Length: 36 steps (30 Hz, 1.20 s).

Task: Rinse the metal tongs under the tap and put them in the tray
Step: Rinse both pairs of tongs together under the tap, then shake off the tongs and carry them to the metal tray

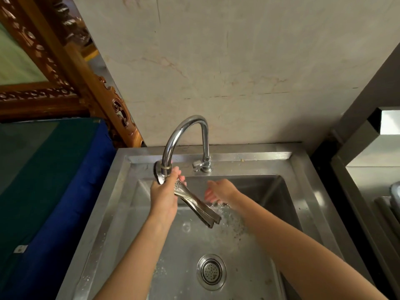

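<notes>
My left hand [165,197] grips the metal tongs [195,204] by their perforated ends, right under the spout of the chrome tap [186,135]. The tongs slant down to the right over the steel sink [216,159], their hinged end lowest. Water splashes on the sink floor near that end. My right hand [218,191] hovers just right of the tongs with relaxed fingers, holding nothing. A metal tray [395,191] shows only as an edge at the far right.
The sink drain [211,272] lies near the front of the basin. The tap's lever [198,164] sits at the back rim. A blue cloth-covered surface [54,180] stands to the left and a steel counter [368,180] to the right. A marble wall rises behind.
</notes>
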{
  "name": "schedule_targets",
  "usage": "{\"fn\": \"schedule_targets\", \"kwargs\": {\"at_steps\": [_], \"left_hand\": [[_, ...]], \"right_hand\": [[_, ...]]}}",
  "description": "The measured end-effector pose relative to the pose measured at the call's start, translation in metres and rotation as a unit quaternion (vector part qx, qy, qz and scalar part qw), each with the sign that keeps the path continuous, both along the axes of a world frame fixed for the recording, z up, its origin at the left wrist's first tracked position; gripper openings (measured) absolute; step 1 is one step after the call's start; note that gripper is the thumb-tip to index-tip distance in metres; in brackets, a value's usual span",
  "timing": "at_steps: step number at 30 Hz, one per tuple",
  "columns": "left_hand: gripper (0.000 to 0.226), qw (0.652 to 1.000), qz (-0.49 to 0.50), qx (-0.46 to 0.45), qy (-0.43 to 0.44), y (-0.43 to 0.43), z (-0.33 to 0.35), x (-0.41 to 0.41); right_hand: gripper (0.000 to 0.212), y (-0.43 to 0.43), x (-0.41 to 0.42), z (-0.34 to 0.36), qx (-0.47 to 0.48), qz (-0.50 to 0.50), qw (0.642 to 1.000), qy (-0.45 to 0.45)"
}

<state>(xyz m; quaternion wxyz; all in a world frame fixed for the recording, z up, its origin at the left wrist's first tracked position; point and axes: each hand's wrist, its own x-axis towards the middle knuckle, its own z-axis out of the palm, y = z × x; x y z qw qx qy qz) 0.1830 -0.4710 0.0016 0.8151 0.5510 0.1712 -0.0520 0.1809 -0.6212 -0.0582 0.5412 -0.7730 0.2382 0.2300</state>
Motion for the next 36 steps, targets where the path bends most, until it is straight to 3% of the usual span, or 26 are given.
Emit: {"fn": "schedule_targets", "kwargs": {"at_steps": [5, 11, 15, 19, 24, 36], "left_hand": [[0.008, 0.997, -0.077, -0.013, -0.018, 0.002, -0.007, -0.003], [0.013, 0.99, -0.13, 0.025, -0.052, 0.016, -0.015, 0.002], [0.017, 0.987, -0.15, 0.018, -0.061, 0.021, -0.02, 0.002], [0.011, 0.98, -0.155, 0.09, -0.09, 0.019, -0.023, 0.002], [0.018, 0.978, -0.157, 0.104, -0.086, 0.015, -0.024, 0.006], [0.013, 0.986, -0.135, 0.084, -0.06, 0.016, -0.035, 0.012]], "right_hand": [[0.044, -0.009, 0.014, 0.007, -0.017, -0.031, 0.996, -0.084], [0.048, 0.015, 0.034, 0.013, -0.005, -0.012, 0.994, -0.107], [0.051, 0.027, 0.039, 0.013, 0.044, -0.028, 0.995, -0.087], [0.052, 0.03, 0.043, 0.015, 0.116, -0.081, 0.989, -0.047], [0.046, 0.028, 0.047, 0.01, 0.107, -0.128, 0.986, 0.01], [0.036, 0.026, 0.05, -0.014, 0.148, -0.154, 0.977, 0.006]]}}
